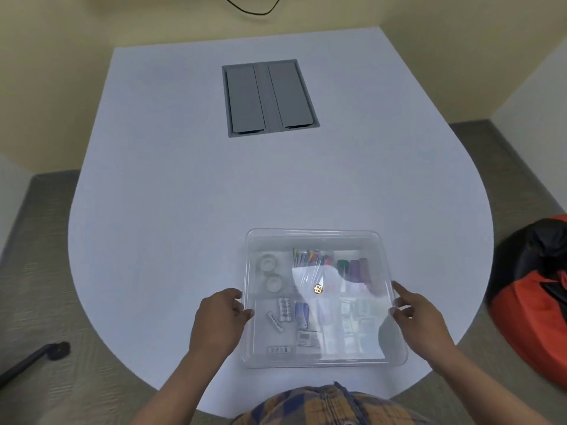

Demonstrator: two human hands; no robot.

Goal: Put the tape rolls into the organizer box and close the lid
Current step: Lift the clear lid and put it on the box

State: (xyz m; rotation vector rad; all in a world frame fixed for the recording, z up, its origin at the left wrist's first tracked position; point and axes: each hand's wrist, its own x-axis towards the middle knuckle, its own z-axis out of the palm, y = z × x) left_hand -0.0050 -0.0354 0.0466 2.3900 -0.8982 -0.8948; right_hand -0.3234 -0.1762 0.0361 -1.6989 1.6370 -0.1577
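Organizer box (322, 361): clear plastic, sits on the near right part of the white tabletop (184, 194), close to its near edge.
Lid (316, 237): clear, lies over the box; whether it is fully seated cannot be told.
Tape rolls (270, 273): two clear rolls, one behind the other, in the far left compartment, seen through the lid.
Other contents: pens (310, 257) in the far middle compartment, markers (356, 268) far right, batteries (280, 312) near left, small packets near right, blurred by glare.
Left hand (222, 312): at the box's left edge, fingers curled, fingertips touching the lid's rim.
Right hand (412, 309): at the box's right edge, thumb and fingers pinched lightly on the lid's rim.
Cable hatch (270, 98): grey, two flaps, set into the far middle of the tabletop.
Beanbag (534, 286): red and black, on the floor to the right.
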